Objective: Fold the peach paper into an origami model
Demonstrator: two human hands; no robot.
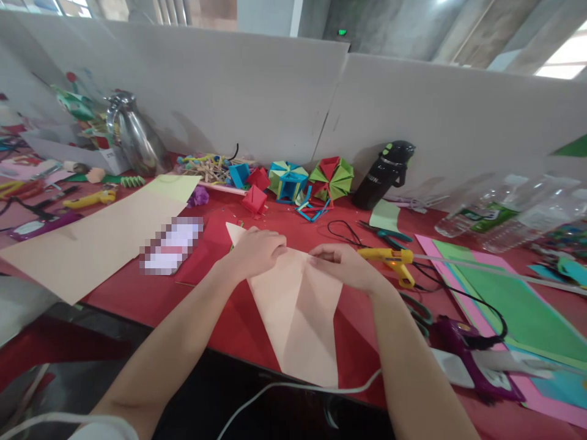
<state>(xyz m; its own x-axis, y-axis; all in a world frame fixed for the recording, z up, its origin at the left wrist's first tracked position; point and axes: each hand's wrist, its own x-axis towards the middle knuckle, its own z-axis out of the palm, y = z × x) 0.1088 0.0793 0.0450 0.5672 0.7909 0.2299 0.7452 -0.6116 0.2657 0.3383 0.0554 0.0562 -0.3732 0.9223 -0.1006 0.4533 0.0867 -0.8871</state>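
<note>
A pale peach sheet of paper (pixel 309 324) with crease lines lies at the front edge of the red table, its lower end reaching past the edge. My left hand (pixel 259 252) rests on the upper left of the sheet, fingers curled in against it. At the upper right, my right hand (pixel 346 264) pinches the top edge of the paper between thumb and fingers. One pointed corner of the sheet sticks out beyond my left hand. Beside my right hand lies a yellow hot glue gun (pixel 392 261).
Folded paper shapes (pixel 287 181) sit along the back, near a black bottle (pixel 384 174) and a steel jug (pixel 137 134). Coloured sheets (pixel 509 293) and a purple glue gun (pixel 479 357) lie right. Left are a phone (pixel 173 245) and a large peach sheet (pixel 101 235). A white cable (pixel 293 386) crosses in front.
</note>
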